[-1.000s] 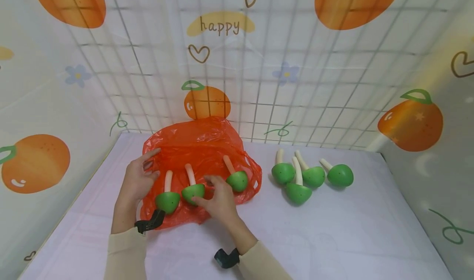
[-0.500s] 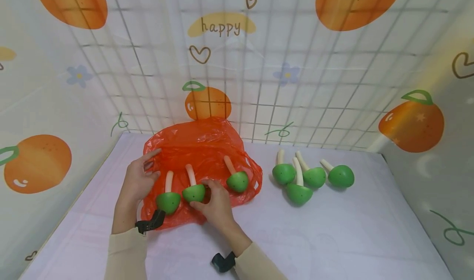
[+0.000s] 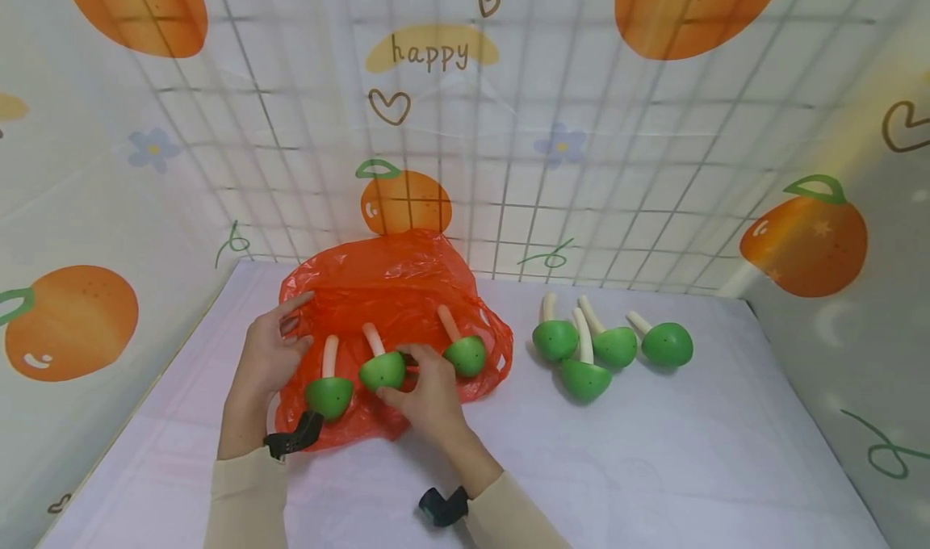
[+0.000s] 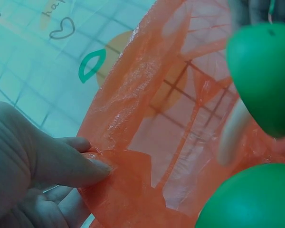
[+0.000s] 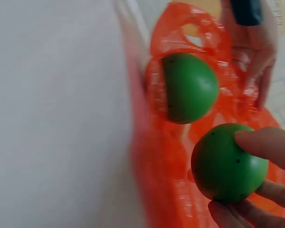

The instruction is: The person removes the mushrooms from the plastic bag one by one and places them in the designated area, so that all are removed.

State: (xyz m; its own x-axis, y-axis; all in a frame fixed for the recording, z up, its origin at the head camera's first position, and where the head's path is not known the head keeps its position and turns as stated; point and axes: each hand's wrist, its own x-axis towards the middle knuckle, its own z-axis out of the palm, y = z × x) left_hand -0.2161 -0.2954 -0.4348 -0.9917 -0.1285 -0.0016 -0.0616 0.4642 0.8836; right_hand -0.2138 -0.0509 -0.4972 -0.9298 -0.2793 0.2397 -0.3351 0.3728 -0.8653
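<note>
A crinkled, translucent orange plastic bag (image 3: 392, 291) lies on the pale lilac tabletop (image 3: 654, 468) near the back wall. The left hand (image 3: 270, 355) pinches the bag's left edge between thumb and fingers, and the left wrist view shows the thumb pressed onto a fold of the film. Three toy mushrooms with glossy green caps and cream stems lie on the bag in a row. The right hand (image 3: 430, 389) grasps the middle green-capped mushroom (image 3: 381, 369) by its cap, its fingertips (image 5: 261, 142) curled round the dome, as the right wrist view shows close up. The left green-capped mushroom (image 3: 328, 394) lies just beside it, near the left hand, and the right green-capped mushroom (image 3: 465, 354) sits by the bag's handle loop on the far side of the right hand. Well apart to the right, a cluster of four more green mushrooms (image 3: 584, 347) rests on the bare tabletop, caps toward the person. A fruit-printed backdrop (image 3: 436, 48) with a wire grid stands behind.
</note>
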